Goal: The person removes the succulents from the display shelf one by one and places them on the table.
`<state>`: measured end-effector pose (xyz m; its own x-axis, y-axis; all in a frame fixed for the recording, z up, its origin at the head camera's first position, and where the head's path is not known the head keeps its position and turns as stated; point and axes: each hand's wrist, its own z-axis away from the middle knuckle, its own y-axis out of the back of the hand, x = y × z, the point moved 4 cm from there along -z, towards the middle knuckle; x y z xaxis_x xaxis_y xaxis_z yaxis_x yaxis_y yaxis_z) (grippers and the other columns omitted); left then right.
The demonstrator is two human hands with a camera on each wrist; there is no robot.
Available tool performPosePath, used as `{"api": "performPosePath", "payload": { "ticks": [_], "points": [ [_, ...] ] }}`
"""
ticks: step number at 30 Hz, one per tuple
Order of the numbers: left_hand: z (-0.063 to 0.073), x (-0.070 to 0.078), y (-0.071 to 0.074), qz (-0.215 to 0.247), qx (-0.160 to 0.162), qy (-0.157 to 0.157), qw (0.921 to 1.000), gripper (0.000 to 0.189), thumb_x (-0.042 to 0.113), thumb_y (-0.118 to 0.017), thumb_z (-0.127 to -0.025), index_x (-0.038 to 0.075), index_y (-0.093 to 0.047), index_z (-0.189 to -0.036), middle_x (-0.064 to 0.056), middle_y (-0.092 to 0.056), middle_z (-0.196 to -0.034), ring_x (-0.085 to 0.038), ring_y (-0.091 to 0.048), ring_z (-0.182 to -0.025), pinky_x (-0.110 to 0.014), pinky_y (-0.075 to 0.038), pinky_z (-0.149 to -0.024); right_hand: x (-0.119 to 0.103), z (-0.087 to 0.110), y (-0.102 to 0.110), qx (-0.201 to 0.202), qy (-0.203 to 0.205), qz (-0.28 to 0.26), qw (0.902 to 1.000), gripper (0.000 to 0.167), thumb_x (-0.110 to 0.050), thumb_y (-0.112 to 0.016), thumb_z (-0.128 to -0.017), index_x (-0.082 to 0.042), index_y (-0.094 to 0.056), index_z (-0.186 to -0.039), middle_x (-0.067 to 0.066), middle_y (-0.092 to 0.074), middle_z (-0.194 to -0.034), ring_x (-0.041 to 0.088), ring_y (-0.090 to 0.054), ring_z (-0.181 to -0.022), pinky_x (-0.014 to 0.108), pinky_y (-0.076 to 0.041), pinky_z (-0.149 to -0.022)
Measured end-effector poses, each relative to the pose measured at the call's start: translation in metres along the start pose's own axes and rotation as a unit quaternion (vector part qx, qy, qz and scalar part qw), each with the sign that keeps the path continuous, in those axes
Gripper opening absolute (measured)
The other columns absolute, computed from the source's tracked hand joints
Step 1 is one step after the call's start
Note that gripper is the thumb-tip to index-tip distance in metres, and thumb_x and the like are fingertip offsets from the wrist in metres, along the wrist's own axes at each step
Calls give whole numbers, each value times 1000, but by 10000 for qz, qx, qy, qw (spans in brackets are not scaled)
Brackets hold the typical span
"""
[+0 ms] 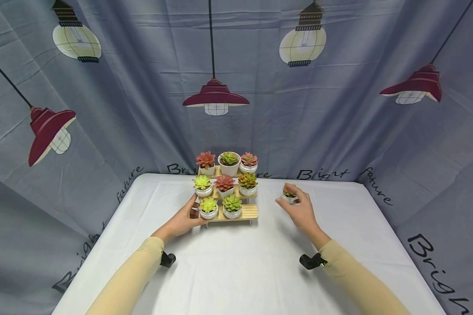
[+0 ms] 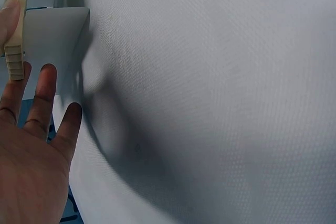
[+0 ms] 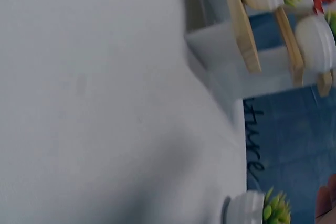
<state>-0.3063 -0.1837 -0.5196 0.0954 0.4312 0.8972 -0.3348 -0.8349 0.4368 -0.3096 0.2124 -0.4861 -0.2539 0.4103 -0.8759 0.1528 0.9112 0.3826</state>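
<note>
A three-tier plant stand [image 1: 250, 211] with pale wooden slats and white sides holds several small succulents in white pots. My left hand [image 1: 183, 220] holds its left side at the lowest tier; in the left wrist view, the thumb lies on the wooden slat [image 2: 16, 51] and the other fingers spread beside the white side panel. Right of the stand, my right hand [image 1: 300, 211] grips a potted green succulent [image 1: 289, 193] between thumb and fingers. The right wrist view shows its white pot [image 3: 245, 209] at the bottom edge; whether it touches the table cannot be told.
The lowest tier carries a yellow-green succulent [image 1: 208, 204] and a green succulent [image 1: 232, 203], with bare slats at its right end. A white cloth covers the table [image 1: 236, 271]. Behind it hangs a grey-blue curtain [image 1: 252, 127] printed with lamps.
</note>
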Motion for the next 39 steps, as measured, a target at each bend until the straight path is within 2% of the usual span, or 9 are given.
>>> {"api": "performPosePath", "payload": {
  "ticks": [8, 16, 23, 29, 39],
  "points": [
    [0, -1, 0, -32, 21, 110, 9999, 113, 28, -82, -90, 20, 2, -166, -12, -49, -132, -22, -57, -108, -38, -48, -91, -19, 18, -39, -705, 225, 293, 9968, 59, -30, -82, -90, -12, -61, -142, 8, -64, -132, 27, -42, -131, 54, -39, -99],
    [-2, -3, -1, -6, -15, 118, 9999, 113, 30, -81, -91, 19, 2, -166, -12, -49, -133, -23, -57, -109, -40, -48, -90, -26, 28, -68, -1108, 2, 82, 9938, 60, -29, -84, -87, -12, -63, -141, 3, -64, -130, 23, -43, -125, 52, -39, -99],
    [-1, -2, 1, -26, 21, 69, 10000, 113, 29, -81, -91, 17, 2, -166, -13, -49, -133, -23, -57, -109, -40, -49, -90, -28, 30, -85, -1254, 4, 114, 9920, 64, -29, -86, -86, -11, -62, -142, 0, -66, -130, 22, -43, -128, 51, -39, -100],
    [-1, -2, 1, 5, 5, 44, 10000, 113, 29, -82, -91, 19, 2, -166, -12, -49, -131, -23, -57, -107, -38, -49, -88, -31, 32, -94, -1293, -64, 123, 9915, 69, -38, -89, -81, -17, -63, -142, -6, -64, -131, 20, -43, -128, 50, -38, -106],
    [-2, -3, 2, 79, 8, 41, 10000, 114, 30, -83, -90, 21, 1, -166, -12, -49, -131, -23, -57, -106, -38, -48, -87, -32, 35, -107, -1311, -191, 404, 9904, 74, -41, -89, -79, -20, -61, -144, -6, -64, -133, 22, -44, -124, 49, -40, -104]
  ]
}}
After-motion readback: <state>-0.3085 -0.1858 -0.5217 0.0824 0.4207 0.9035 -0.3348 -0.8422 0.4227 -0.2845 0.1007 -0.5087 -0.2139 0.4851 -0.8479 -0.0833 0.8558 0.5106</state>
